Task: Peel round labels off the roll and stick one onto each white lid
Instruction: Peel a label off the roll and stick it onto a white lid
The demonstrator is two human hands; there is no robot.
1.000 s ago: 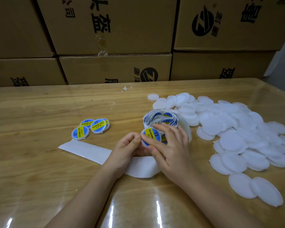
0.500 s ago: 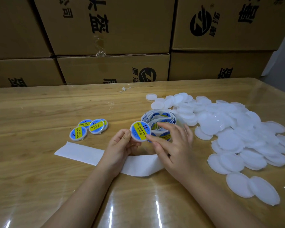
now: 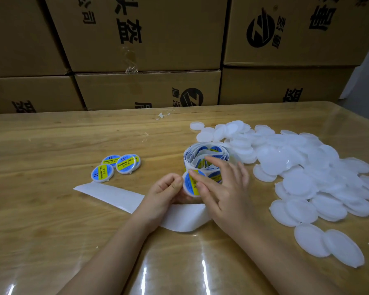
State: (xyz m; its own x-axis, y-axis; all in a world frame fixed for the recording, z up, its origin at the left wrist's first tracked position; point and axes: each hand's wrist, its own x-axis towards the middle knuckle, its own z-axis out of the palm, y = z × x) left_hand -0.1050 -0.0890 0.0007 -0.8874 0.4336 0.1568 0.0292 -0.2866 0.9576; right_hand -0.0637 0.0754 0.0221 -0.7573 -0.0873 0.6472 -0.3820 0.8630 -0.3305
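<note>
- Since half a second ago the labelled lid (image 3: 187, 184) has come down from its raised, camera-facing pose, and the right hand (image 3: 224, 188) has closed in on it.
- Left hand (image 3: 164, 194): thumb and curled fingers pinch the lid's left rim.
- Right hand: fingers spread and straight, with the index laid across the label face and the rest reaching over the label roll (image 3: 200, 152).
- The lid sits between the two sets of fingertips, tilted up on edge. Its yellow band runs from the right index tip down toward the palm.
- The roll stands just beyond the right fingertips, touching them.
- White lids (image 3: 296, 167) start just past the right little finger, leaving little room there.
- Beyond the left knuckles is bare table (image 3: 51, 209). Three finished lids (image 3: 124, 165) lie farther out, well apart.
- The backing strip (image 3: 111, 194) passes under both wrists.
</note>
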